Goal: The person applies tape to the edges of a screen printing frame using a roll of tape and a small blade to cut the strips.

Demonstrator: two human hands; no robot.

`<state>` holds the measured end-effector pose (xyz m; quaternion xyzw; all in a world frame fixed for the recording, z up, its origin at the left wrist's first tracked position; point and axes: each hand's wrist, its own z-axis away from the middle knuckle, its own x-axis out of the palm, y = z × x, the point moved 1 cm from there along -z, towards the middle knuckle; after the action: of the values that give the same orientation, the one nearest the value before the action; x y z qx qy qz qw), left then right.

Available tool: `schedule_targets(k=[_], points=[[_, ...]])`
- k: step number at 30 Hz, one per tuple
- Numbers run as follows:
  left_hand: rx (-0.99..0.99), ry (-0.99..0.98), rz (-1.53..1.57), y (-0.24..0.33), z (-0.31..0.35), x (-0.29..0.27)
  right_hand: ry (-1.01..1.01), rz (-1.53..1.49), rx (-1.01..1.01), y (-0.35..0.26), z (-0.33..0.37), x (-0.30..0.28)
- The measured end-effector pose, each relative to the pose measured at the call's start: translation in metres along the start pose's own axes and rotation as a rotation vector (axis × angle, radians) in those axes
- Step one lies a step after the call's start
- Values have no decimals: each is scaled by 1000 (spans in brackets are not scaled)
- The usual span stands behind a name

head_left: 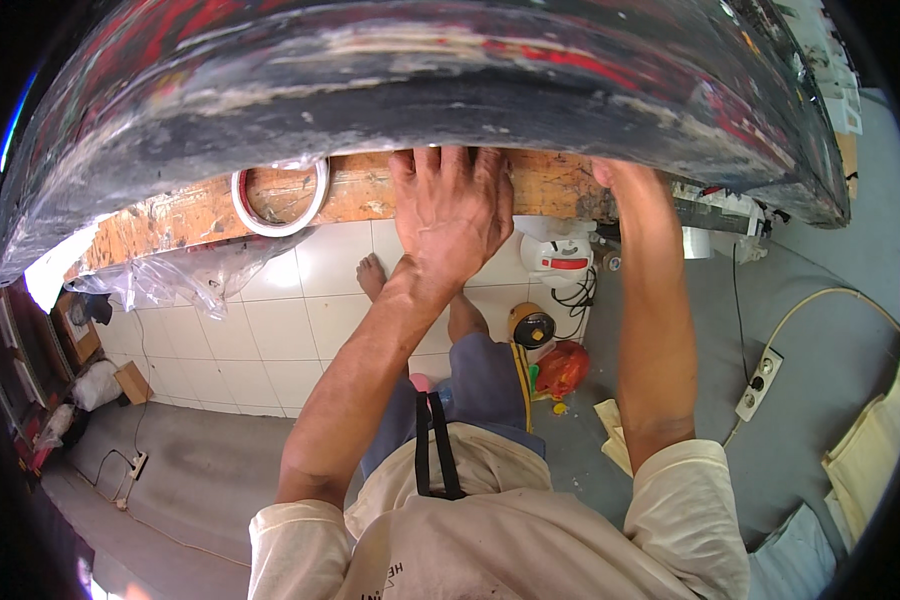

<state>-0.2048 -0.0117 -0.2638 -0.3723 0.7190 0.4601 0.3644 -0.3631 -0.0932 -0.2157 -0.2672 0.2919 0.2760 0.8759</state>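
Observation:
A large dark board, smeared with red and pale paint, spans the top of the view. Its near edge hangs over a worn wooden bench edge. My left hand rests palm down on the wood, fingers stretched forward, their tips passing under the board. Further right, my right hand reaches beneath the same board; only the wrist side and part of a thumb show, its fingers hidden. Left of my left hand lies a white tape roll, partly covered by the board's edge.
Clear plastic sheeting hangs below the bench at left. On the floor are a white-and-red appliance, a round black-and-yellow object, a red plastic bag and a power strip with its cord. Folded yellowish cloth is at right.

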Motion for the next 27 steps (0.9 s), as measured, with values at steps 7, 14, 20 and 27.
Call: schedule_targets(k=[7, 14, 20, 27], points=[[-17, 33, -15, 4, -8, -4, 275, -97, -290, 45, -53, 9], [-135, -235, 38, 10, -29, -17, 205, -33, -266, 43, -35, 17], [-153, -315, -79, 15, -29, -9, 140, -171, -99, 19, 27, -4], [-64, -242, -143, 16, -27, -6, 370, 364, -737, 32, 0, 8]])
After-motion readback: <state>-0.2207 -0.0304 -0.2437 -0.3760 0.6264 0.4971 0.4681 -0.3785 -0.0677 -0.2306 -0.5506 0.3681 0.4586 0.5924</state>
